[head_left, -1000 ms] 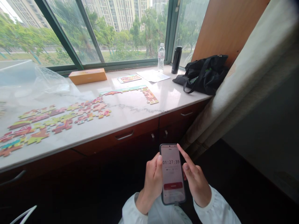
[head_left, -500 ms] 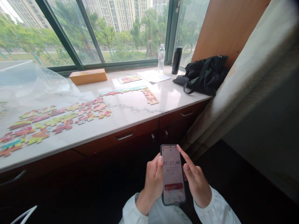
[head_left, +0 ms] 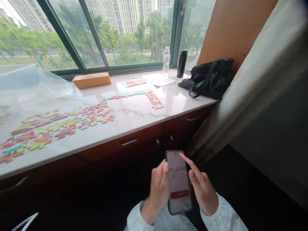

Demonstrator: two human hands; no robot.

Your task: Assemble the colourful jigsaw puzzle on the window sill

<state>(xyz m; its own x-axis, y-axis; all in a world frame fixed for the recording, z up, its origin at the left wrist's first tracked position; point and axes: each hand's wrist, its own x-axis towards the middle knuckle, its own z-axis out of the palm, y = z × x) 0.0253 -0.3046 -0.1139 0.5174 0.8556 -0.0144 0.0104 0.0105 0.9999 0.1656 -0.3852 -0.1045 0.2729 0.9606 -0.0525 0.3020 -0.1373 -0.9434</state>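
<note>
From my head view, I grip the phone (head_left: 179, 181) in my left hand (head_left: 158, 183), below the front edge of the counter (head_left: 134, 120) with a gap showing between, while my right hand (head_left: 204, 189) points its index finger over the screen's top right corner; whether its hidden fingers also grip, I cannot tell. Marble runs along the front edge from the loose puzzle pieces (head_left: 66, 131) at the left to the black bag (head_left: 211, 80) blocking the right end beside the curtain (head_left: 250, 73). An orange box (head_left: 92, 81), bottle (head_left: 166, 64) and black tumbler (head_left: 182, 64) line the back edge.
</note>
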